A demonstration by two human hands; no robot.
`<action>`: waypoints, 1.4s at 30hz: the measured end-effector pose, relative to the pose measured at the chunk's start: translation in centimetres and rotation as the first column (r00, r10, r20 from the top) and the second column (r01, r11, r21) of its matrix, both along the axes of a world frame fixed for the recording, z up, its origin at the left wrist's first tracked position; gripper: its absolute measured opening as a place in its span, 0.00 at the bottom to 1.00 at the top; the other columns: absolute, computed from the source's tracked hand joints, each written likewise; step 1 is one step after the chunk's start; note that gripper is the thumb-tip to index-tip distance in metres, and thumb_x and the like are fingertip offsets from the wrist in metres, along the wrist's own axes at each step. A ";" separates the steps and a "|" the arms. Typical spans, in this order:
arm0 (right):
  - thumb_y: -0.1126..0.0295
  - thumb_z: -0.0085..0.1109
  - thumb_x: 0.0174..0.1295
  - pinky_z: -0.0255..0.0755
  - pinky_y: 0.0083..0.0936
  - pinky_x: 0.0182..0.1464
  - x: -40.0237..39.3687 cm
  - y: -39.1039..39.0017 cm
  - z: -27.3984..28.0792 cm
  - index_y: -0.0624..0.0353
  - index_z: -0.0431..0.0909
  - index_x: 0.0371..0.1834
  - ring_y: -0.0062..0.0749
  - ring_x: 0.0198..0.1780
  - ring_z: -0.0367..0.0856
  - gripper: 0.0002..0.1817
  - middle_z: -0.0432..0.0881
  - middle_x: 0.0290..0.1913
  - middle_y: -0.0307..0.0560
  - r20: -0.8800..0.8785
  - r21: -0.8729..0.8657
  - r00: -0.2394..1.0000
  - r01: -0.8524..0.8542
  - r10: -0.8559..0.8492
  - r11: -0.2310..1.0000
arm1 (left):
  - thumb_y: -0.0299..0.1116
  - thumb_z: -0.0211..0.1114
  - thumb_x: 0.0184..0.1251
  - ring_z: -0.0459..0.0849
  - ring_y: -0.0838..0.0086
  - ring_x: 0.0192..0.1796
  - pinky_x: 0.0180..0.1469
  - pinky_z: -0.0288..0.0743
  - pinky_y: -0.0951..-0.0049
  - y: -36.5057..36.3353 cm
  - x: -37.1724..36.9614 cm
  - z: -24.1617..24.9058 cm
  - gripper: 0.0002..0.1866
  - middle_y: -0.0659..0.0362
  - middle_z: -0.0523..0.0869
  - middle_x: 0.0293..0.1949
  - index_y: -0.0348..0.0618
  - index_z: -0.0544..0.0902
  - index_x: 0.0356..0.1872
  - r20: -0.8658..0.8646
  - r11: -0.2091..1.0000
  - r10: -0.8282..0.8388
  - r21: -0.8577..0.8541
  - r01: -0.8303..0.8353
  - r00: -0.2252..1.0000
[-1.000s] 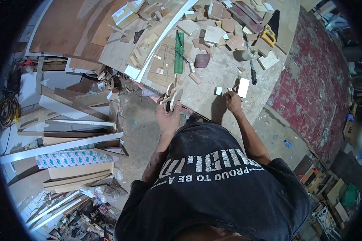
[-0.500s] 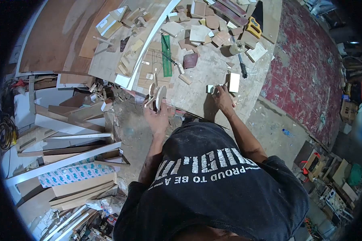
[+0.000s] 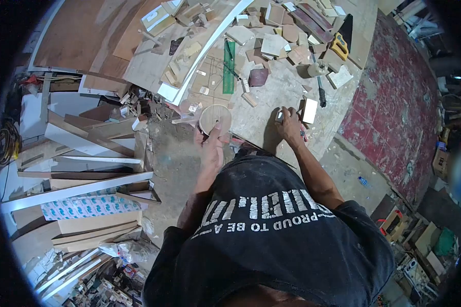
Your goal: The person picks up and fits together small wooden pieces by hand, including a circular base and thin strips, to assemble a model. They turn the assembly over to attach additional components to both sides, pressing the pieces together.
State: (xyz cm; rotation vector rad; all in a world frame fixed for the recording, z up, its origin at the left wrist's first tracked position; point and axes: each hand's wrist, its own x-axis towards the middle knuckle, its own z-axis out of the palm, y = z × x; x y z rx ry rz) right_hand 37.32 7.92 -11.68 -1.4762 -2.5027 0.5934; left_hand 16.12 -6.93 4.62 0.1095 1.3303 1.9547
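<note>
while left hand [image 3: 211,148] grips round wood disc [image 3: 215,118], right hand [image 3: 289,125] pinches sm white block [image 3: 279,116] on workbench [image 3: 271,97].

We see a round wooden disc [image 3: 215,118], pale tan, its flat face turned up toward us, held just off the near edge of the workbench [image 3: 271,97]. A small white block [image 3: 280,116] sits on the workbench, well right of the disc.
</note>
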 end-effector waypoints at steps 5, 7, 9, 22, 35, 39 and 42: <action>0.67 0.68 0.57 0.77 0.38 0.46 -2.5 0.5 5.1 0.60 0.72 0.62 0.51 0.46 0.81 0.28 0.74 0.56 0.61 -0.379 -0.165 0.924 -0.126 0.055 0.978 | 0.15 0.65 0.62 0.81 0.73 0.54 0.59 0.74 0.73 0.3 -0.1 -1.2 0.29 0.57 0.81 0.56 0.38 0.70 0.65 -0.206 0.998 -0.056 0.022 0.061 0.977; 0.69 0.67 0.59 0.76 0.30 0.38 -4.2 -0.1 10.3 0.61 0.80 0.52 0.37 0.38 0.81 0.18 0.79 0.51 0.55 -0.569 -0.283 0.822 -0.196 0.000 0.939 | 0.15 0.65 0.62 0.81 0.73 0.55 0.59 0.74 0.73 1.0 0.1 -0.6 0.28 0.56 0.81 0.56 0.36 0.70 0.64 -0.284 0.997 -0.072 0.000 0.075 0.956; 0.73 0.66 0.61 0.75 0.26 0.35 -5.3 -0.9 11.5 0.60 0.81 0.49 0.34 0.38 0.82 0.13 0.83 0.46 0.51 -0.701 -0.148 0.702 -0.315 0.126 0.937 | 0.15 0.65 0.62 0.81 0.73 0.55 0.60 0.74 0.73 1.4 0.3 -0.4 0.28 0.56 0.81 0.55 0.35 0.70 0.64 -0.359 0.996 -0.092 -0.020 0.091 0.929; 0.81 0.65 0.60 0.78 0.29 0.35 -7.1 -2.7 18.4 0.64 0.82 0.43 0.37 0.34 0.85 0.09 0.85 0.37 0.52 -0.690 0.000 0.695 -0.281 0.203 0.960 | 0.21 0.61 0.69 0.75 0.72 0.62 0.64 0.69 0.72 3.1 3.2 2.3 0.26 0.50 0.75 0.62 0.32 0.64 0.66 -0.489 0.957 -0.204 0.084 0.279 0.848; 0.71 0.61 0.66 0.68 0.26 0.27 -3.7 -1.0 19.5 0.65 0.80 0.37 0.28 0.23 0.75 0.07 0.80 0.25 0.48 -0.704 -0.198 0.710 -0.226 0.022 0.954 | 0.43 0.65 0.67 0.61 0.60 0.73 0.75 0.52 0.60 3.6 0.1 3.3 0.41 0.45 0.64 0.71 0.37 0.56 0.74 -0.536 0.874 -0.414 -0.009 0.485 0.736; 0.72 0.60 0.66 0.68 0.29 0.27 -3.2 -1.0 20.6 0.64 0.79 0.36 0.33 0.23 0.76 0.06 0.80 0.26 0.50 -0.682 -0.034 0.709 -0.276 0.179 0.961 | 0.51 0.65 0.68 0.65 0.61 0.71 0.72 0.58 0.62 4.5 0.0 3.3 0.43 0.47 0.66 0.69 0.40 0.55 0.74 -0.348 0.802 -0.551 0.031 0.597 0.758; 0.75 0.61 0.65 0.65 0.24 0.27 -3.0 -1.1 20.5 0.64 0.78 0.34 0.25 0.23 0.71 0.04 0.78 0.24 0.44 -0.679 -0.005 0.709 -0.263 0.190 0.965 | 0.58 0.61 0.70 0.69 0.61 0.68 0.67 0.67 0.63 4.7 -0.2 3.4 0.42 0.47 0.68 0.68 0.44 0.55 0.75 -0.142 0.761 -0.637 0.042 0.648 0.758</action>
